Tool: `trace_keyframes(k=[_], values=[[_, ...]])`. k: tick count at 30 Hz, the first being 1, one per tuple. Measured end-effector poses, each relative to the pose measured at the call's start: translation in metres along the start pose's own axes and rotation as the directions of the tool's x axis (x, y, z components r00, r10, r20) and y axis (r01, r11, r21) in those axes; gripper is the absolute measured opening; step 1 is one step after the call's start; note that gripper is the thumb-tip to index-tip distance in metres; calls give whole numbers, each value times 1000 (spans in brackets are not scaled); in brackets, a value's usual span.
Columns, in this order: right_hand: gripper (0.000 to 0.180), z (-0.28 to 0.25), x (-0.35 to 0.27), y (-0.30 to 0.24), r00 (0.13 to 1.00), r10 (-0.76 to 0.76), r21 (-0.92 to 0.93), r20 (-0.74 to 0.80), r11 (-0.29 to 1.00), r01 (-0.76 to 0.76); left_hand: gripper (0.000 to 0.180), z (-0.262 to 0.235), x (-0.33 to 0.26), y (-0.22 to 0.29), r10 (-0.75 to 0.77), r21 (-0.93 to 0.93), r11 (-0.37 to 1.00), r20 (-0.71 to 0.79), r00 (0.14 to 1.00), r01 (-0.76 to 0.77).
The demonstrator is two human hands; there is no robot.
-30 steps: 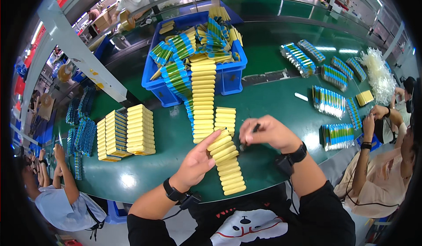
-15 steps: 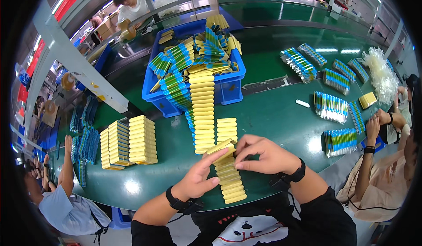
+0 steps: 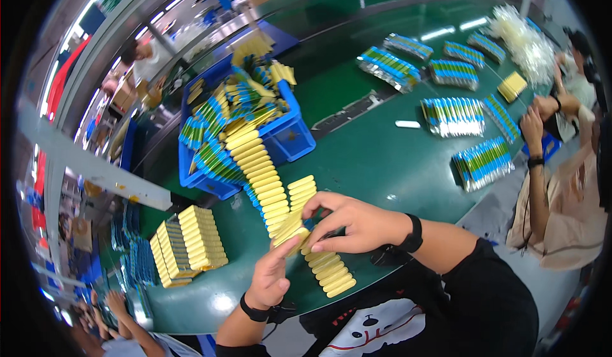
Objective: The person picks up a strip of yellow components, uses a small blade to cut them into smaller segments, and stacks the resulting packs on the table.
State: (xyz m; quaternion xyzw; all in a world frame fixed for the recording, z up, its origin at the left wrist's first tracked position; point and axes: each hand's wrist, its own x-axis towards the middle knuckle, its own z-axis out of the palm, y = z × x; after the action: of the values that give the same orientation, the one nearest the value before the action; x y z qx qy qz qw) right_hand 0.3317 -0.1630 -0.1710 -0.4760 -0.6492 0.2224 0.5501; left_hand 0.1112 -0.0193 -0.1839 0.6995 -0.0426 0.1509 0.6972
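My left hand (image 3: 269,279) is at the near edge of the table, its fingers against a folded bundle of yellow sachets (image 3: 290,231) and its thumb standing away. From the right, my right hand (image 3: 360,224) grips the same bundle with bent fingers. Below the hands, a joined row of yellow sachets (image 3: 330,273) lies flat toward the table edge. Beyond them, a long strip of yellow sachets (image 3: 260,173) runs down from a blue crate (image 3: 296,131). A shorter yellow row (image 3: 301,190) lies beside it, partly hidden by my right hand.
The crate is heaped with yellow and blue-green strips. Stacked yellow bundles (image 3: 203,239) stand left on the green table (image 3: 357,159), near dark blue bundles (image 3: 139,262). Several blue-green bundles (image 3: 452,116), a small white piece (image 3: 408,124) and clear plastic film (image 3: 519,41) lie right. Co-workers sit both sides.
The whole view has tilted and shifted. Both hands remain at the sachets; my right hand has moved over the bundle, which is now tipped up more between them.
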Motion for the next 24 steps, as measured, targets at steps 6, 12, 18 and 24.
trace_keyframes(k=[6,12,18,24], values=[[14,8,-5,-4,984,64,171,168,981,-93,88,6,0,-3,-35,4,999,-51,998,35],[22,3,-5,-9,866,124,411,485,842,-351,109,22,11,3,-101,-128,989,-232,967,73],[18,-3,-8,-12,686,120,353,718,786,-507,108,18,18,5,-45,-205,979,-320,946,-23],[20,7,-6,-6,568,25,334,823,787,-519,96,-1,19,13,-96,-344,939,-264,960,-1]])
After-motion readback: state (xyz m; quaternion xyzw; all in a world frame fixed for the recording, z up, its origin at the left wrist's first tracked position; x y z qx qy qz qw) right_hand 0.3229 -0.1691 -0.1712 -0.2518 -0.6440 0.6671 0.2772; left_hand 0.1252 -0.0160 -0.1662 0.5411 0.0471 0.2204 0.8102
